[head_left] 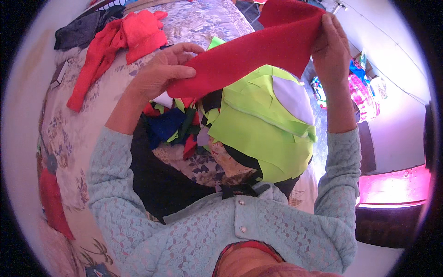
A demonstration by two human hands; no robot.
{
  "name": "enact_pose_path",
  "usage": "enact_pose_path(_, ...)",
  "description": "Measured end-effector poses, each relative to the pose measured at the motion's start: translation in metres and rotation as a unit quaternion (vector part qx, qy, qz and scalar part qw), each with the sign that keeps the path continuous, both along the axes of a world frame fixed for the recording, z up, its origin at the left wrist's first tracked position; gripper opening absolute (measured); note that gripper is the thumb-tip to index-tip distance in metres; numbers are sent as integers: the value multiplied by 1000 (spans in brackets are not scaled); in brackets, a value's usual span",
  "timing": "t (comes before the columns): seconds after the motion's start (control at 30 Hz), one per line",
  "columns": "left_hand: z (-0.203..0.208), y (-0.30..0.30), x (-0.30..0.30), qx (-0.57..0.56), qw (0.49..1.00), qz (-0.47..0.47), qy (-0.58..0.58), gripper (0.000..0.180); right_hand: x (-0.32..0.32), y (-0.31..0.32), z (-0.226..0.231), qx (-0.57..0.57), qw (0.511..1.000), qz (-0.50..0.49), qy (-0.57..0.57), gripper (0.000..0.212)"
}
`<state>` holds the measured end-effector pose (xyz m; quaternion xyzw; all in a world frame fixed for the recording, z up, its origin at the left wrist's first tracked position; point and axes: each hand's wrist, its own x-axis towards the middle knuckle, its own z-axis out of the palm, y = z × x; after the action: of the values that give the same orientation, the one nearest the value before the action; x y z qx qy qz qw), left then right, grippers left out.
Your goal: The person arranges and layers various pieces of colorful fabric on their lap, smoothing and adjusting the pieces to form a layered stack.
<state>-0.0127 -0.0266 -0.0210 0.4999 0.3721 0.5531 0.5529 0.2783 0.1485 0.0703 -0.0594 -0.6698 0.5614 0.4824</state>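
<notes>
The red cloth (254,50) stretches from eight to two o'clock, left grip (160,70) pinching its lower end, right grip (333,50) pinching its upper part.

This seems a home bedroom: a flowered bedsheet (203,21) spreads toward twelve o'clock, red clothing (144,36) lies near eleven.

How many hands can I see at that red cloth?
2: the left hand at the red cloth's lower-left end, and the right hand at its upper-right side. No others show.
</notes>
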Motion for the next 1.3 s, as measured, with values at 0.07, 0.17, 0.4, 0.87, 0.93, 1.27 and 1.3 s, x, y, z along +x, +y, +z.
enact_pose_path(0.07, 10, -7, 4, 57, 998, 16, -33, 50, 4, -2, 12, 12, 999, -17, 31, 29)
enact_pose_path(0.17, 20, -16, 11, 96, 994, 28, -40, 49, 5, 1, 8, -9, 997, -24, 69, 26)
enact_pose_path(0.4, -10, -3, 17, -75, 988, -11, 136, 54, 34, 54, -67, -45, 942, -267, -198, 30)
enact_pose_path(0.87, -31, -1, 36, 75, 919, 65, 382, 43, 68, 3, -83, 249, 862, -88, -433, 41)
enact_pose_path(0.93, -24, -2, 48, 290, 838, 59, 458, 51, 79, 11, -94, 294, 846, -61, -441, 41)
enact_pose_path(1.27, -34, -6, 77, 345, 763, 24, 545, 36, 80, 8, -101, 281, 850, -90, -436, 16)
enact_pose_path(1.3, -35, -5, 76, 342, 767, 33, 541, 32, 80, 8, -103, 287, 848, -96, -434, 15)
